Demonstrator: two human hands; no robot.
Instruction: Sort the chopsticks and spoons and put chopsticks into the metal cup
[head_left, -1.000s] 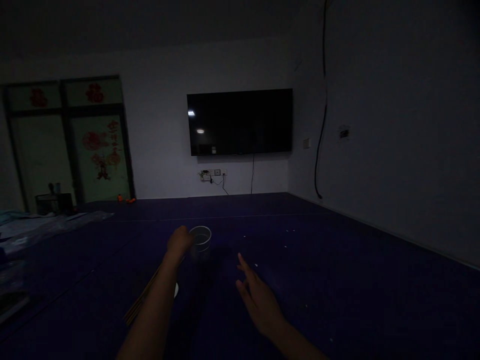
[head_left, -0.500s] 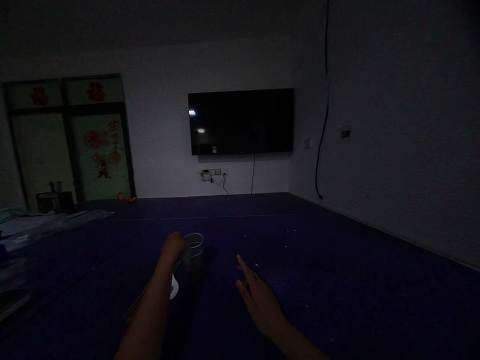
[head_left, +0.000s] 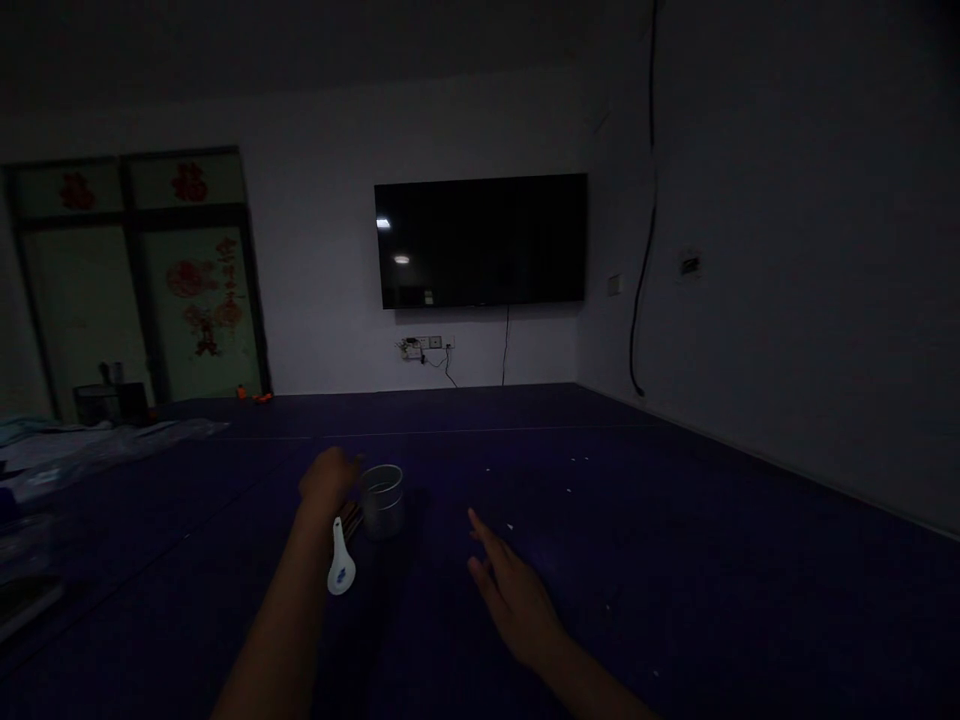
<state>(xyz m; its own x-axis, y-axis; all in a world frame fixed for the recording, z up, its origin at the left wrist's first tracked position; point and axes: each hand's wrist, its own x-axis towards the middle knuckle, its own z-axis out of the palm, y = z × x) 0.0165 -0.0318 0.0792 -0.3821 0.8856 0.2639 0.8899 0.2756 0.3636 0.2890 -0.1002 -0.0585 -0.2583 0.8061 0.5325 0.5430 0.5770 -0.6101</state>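
Note:
My left hand [head_left: 328, 478] is just left of a clear cup [head_left: 383, 505]. Its fingertips are blurred and mostly turned away, near the cup's rim; whether they touch it I cannot tell. A white spoon with a blue mark [head_left: 341, 573] lies below this hand, beside my forearm. Next to the spoon's handle are thin brown sticks, perhaps chopsticks [head_left: 349, 520], partly hidden by the forearm. To the right, my right hand [head_left: 517, 598] hovers low over the blue surface with fingers stretched out and nothing in it.
Small white bits [head_left: 510, 526] are scattered on the dark blue surface [head_left: 465, 450]. Clear plastic sheeting [head_left: 120, 450] lies at the left, with small orange items [head_left: 262, 398] farther back. A television [head_left: 484, 242] hangs on the far wall, and a cable [head_left: 645, 270] runs down the right wall.
My left hand has shifted left, away from the cup, and the spoon's handle now shows in full. The right hand has hardly moved.

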